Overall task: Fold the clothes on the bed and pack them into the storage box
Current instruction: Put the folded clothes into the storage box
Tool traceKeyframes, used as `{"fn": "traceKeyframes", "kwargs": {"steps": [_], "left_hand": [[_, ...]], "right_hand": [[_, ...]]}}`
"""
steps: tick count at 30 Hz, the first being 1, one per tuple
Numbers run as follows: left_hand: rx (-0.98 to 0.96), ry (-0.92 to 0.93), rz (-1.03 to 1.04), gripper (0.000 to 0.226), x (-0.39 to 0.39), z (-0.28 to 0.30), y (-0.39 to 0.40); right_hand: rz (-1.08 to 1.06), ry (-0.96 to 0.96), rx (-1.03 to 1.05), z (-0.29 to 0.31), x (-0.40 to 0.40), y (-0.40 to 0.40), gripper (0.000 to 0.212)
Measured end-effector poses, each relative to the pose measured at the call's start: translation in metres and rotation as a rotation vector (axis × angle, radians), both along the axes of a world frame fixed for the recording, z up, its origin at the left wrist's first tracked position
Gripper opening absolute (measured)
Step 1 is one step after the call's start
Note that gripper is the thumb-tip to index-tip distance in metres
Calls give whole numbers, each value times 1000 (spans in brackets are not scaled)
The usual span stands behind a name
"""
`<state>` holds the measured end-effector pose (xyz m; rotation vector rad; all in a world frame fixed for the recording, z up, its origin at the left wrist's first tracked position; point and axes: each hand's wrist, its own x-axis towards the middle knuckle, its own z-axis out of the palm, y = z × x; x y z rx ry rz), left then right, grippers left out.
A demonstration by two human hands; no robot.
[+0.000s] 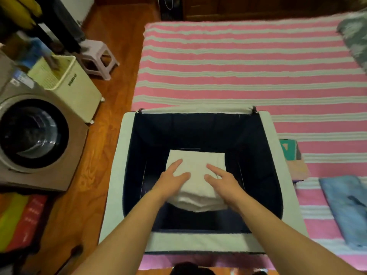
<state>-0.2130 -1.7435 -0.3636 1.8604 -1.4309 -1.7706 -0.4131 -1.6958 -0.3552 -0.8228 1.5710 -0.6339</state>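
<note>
A folded white garment (195, 175) sits inside the open storage box (116, 175), a white-rimmed box with a dark navy lining that rests on the near edge of the bed (238, 62) with its pink and white striped cover. Both hands reach down into the box from six o'clock. The left hand (170, 180) lies on the garment's nine o'clock side and the right hand (222, 180) on its three o'clock side, each grip spread with fingers straight and flat on the cloth, not curled round it. The near edge of the garment shows several stacked layers. At three o'clock from the box, on the bed, lie a folded blue garment (345, 207) and, just beyond it, a folded multicoloured piece (294, 157) close against the box's wall. On the wooden floor at nine o'clock stands a washing machine (33, 135); beyond it, toward ten o'clock, are a pale yellow laundry basket (73, 88) and a small plastic stool (97, 56).
</note>
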Motion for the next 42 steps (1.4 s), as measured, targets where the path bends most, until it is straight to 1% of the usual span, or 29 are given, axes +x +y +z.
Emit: {"fn": "traceKeyframes", "kwargs": {"steps": [3, 5, 8, 10, 11, 12, 13, 14, 16, 17, 18, 19, 20, 21, 22, 23, 24, 26, 28, 29, 30, 32, 34, 36, 39, 42], "left_hand": [[162, 26, 60, 68, -1, -36, 5], [221, 48, 161, 66, 5, -55, 12], [207, -4, 350, 67, 20, -72, 12], [183, -58, 531, 68, 23, -81, 11], [179, -84, 612, 70, 22, -83, 13], [192, -97, 689, 74, 19, -92, 14], [224, -95, 704, 78, 16, -97, 17], [293, -103, 675, 82, 12, -111, 21], [491, -142, 458, 82, 14, -131, 24], [538, -223, 336, 77, 20, -141, 21], [517, -364, 218, 70, 27, -145, 14], [433, -566, 114, 60, 31, -146, 5], [280, -761, 18, 54, 34, -140, -3], [107, -876, -38, 53, 36, -135, -9], [-22, -894, -75, 57, 37, -133, -19], [-69, -853, -104, 64, 40, -133, -28], [-53, -787, -132, 70, 44, -136, -36], [48, -651, -170, 74, 54, -149, -49], [79, -550, -178, 73, 55, -164, -59], [67, -532, -159, 72, 53, -172, -60], [49, -526, -128, 70, 51, -176, -58], [53, -530, -26, 66, 48, -177, -48], [98, -548, 75, 65, 47, -173, -38], [100, -534, 144, 67, 46, -173, -35], [76, -528, 141, 72, 38, -178, -41], [99, -595, 145, 76, 28, -195, -39]], "right_hand": [[97, 82, 121, -31, -5, -14, 45], [196, 97, 164, -50, 1, -28, 45], [373, 77, 143, -76, 18, -61, 44], [513, 93, 106, -92, 33, -96, 42], [606, 101, 68, -101, 38, -114, 42], [748, 113, 14, -118, 44, -137, 44], [907, 127, -43, -132, 49, -154, 46], [1078, 146, -77, -153, 54, -171, 49], [1297, 255, -150, -188, 58, -191, 55], [1352, 323, -213, -202, 60, -195, 57], [1346, 401, -300, -206, 60, -194, 59], [1288, 442, -365, -207, 57, -187, 58], [1221, 477, -424, -205, 53, -174, 55], [1155, 539, -498, -201, 49, -157, 52], [1073, 609, -528, -198, 42, -138, 53], [955, 641, -486, -196, 39, -116, 56], [821, 609, -354, -192, 35, -94, 62], [548, 375, -49, -190, 40, -59, 75], [378, 183, 60, -194, 59, -50, 88], [321, 146, 63, -198, 71, -52, 94], [300, 150, 56, -200, 81, -56, 99], [335, 209, 32, -201, 96, -63, 103], [407, 245, 10, -202, 101, -65, 98], [457, 270, -37, -204, 97, -64, 89], [422, 347, -12, -211, 100, -67, 80], [423, 391, 25, -220, 111, -71, 75]]}}
